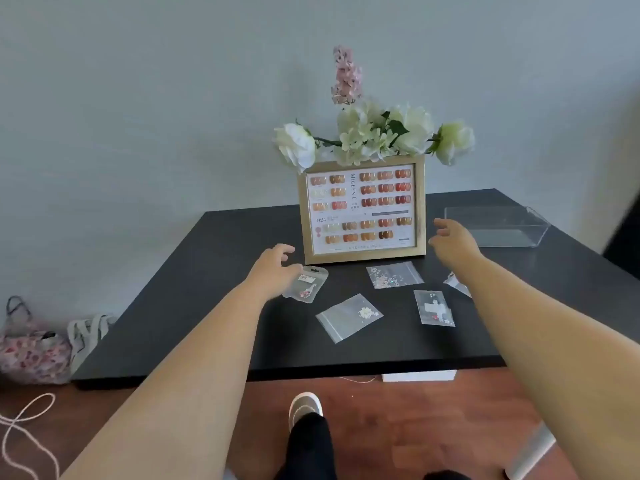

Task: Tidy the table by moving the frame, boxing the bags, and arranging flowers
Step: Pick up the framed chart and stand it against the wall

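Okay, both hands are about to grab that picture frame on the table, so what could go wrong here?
The gold frame stands upright with the flowers right behind its top edge, so tilting it back may knock them over. The left hand hovers over a small bag; sweeping it could push the bag toward the table edge. Neither the left nor the right hand has contact yet, so a one-sided grip could tip the frame.

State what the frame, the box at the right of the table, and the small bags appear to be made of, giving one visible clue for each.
Frame: gold-coloured with a matte sheen; wood or plastic, cannot tell which.
Box: clear rigid plastic, probably acrylic; the table shows through its straight walls.
Bags: thin transparent plastic film; their contents show through, and the surfaces catch glare.
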Available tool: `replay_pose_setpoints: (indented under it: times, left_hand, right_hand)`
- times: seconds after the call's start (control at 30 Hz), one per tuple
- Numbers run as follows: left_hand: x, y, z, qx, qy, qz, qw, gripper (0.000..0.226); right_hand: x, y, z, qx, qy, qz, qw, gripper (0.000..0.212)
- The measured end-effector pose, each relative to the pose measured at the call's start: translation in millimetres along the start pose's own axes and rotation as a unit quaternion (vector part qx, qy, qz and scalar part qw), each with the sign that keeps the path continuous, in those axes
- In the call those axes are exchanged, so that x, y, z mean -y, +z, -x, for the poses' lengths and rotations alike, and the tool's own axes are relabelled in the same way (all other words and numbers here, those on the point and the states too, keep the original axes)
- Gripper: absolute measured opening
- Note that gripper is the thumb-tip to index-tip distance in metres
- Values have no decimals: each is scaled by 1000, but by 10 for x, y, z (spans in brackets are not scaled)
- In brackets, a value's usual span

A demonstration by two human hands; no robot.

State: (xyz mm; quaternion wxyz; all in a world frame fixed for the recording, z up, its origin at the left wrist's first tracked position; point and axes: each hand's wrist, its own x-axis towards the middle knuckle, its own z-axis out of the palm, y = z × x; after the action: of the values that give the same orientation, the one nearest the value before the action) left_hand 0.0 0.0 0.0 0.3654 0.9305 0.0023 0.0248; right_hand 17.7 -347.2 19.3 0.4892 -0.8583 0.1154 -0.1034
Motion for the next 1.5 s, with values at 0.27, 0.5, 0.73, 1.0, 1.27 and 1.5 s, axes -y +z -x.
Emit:
replay_pose_setpoints:
  times: [0.27, 0.5, 0.73, 1.0, 1.27, 1.5]
  left_hand:
    - [23, 375, -530, -7, -17, 96, 995, 68]
    - [107, 396, -740, -23, -13, 110, 994, 87]
    - [247, 216, -734, -14, -6, 52, 999, 81]
    - [788, -355, -311, -87, -77, 51, 992, 76]
    - [1220, -877, 96, -177, -129, 128, 967, 72]
    - [1420, -1107, 238, -209, -162, 158, 951, 70]
  right_hand:
    - [-189, 279, -473, 13, 25, -49, 998, 74]
    - [-349, 431, -674, 33, 44, -59, 997, 64]
    - [-234, 511, -642, 53, 14, -33, 998, 65]
    - [322, 1117, -424, 138, -48, -31, 989, 67]
    - [698, 1665, -117, 222, -88, -60, 969, 76]
    - [907, 1972, -36, 240, -93, -59, 965, 79]
